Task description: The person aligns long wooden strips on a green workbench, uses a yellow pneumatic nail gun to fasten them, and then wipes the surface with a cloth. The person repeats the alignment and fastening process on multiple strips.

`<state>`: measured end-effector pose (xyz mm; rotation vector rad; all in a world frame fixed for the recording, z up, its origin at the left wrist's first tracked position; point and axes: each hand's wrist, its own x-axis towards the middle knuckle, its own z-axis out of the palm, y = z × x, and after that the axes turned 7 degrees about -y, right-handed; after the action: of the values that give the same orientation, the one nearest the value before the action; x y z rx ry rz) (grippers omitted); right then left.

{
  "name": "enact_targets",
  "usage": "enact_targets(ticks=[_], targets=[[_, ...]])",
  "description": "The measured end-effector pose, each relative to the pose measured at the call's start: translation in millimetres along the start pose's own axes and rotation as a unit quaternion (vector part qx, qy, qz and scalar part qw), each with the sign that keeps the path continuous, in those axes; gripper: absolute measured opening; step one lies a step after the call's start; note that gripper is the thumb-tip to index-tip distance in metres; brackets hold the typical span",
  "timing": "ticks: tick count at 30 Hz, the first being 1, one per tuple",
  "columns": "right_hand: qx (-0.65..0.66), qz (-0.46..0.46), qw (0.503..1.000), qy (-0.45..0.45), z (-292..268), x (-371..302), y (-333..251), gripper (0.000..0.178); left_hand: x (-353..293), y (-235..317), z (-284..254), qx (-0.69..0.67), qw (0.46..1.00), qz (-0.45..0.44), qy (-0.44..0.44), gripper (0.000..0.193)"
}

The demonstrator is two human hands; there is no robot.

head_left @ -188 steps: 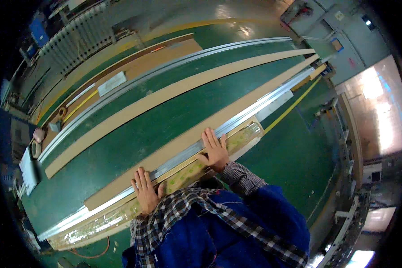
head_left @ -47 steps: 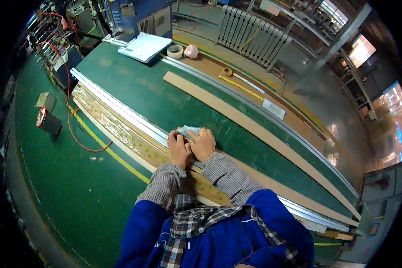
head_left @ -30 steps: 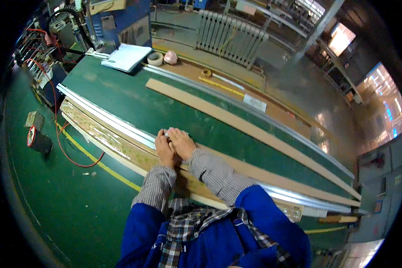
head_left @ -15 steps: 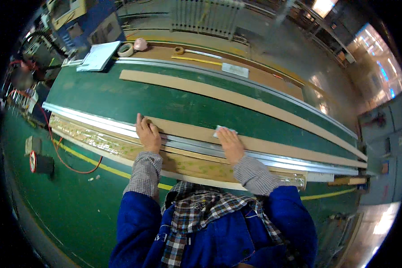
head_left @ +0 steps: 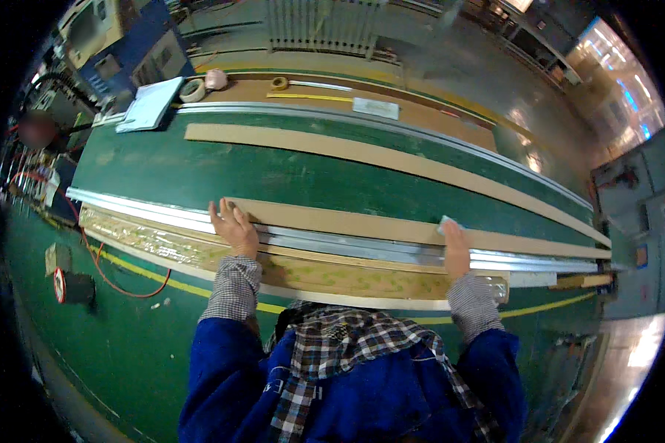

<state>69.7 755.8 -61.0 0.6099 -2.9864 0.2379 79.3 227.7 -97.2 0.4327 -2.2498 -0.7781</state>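
Note:
A long flat brown strip (head_left: 340,220) lies along the near side of the green table, beside silvery metal profiles (head_left: 347,246). My left hand (head_left: 236,230) rests at the strip's left end, fingers stretched out and somewhat apart. Toward the strip's right part, my right hand (head_left: 457,249) presses a small pale cloth or wipe (head_left: 445,222) onto its surface. Most of the wipe is hidden under the fingers. A second brown strip (head_left: 332,148) lies farther back on the green table (head_left: 148,162).
Plastic-wrapped brown boards (head_left: 148,235) run along the near edge. At the back are a white paper stack (head_left: 149,105), tape rolls (head_left: 193,90), a yellow stick (head_left: 310,97) and another metal profile (head_left: 273,111). A red hose (head_left: 114,277) and a dark spool (head_left: 74,286) are at left.
My right hand has slid rightward along the near brown strip with the wipe. The left hand has stayed at the strip's left end, its fingers a little more raised.

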Motion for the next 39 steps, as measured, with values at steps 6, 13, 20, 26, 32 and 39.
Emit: enact_targets(ticks=[6, 13, 20, 26, 32, 39], targets=[[0.091, -0.273, 0.957, 0.036, 33, 82, -152, 0.045, 2, 0, -7, -0.127, 0.987, -0.099, 0.018, 0.042], [0.109, -0.366, 0.924, -0.024, 41, 156, -291, 0.047, -6, -19, 5, -0.225, 0.967, -0.091, 0.078, 0.038], [0.139, -0.426, 0.889, -0.100, 64, 222, -378, 0.042, 0, 1, -5, -0.179, 0.974, -0.109, 0.090, 0.036], [0.175, -0.401, 0.890, -0.129, 57, 224, -386, 0.042, 6, 6, -11, -0.120, 0.987, -0.076, 0.071, 0.046], [0.083, -0.342, 0.929, -0.114, 25, 159, -275, 0.051, 8, 14, -18, -0.068, 0.996, -0.059, -0.001, 0.047], [0.032, -0.176, 0.981, -0.073, 1, 73, -124, 0.054, 7, 18, -18, 0.078, 0.975, 0.121, -0.166, 0.044]])
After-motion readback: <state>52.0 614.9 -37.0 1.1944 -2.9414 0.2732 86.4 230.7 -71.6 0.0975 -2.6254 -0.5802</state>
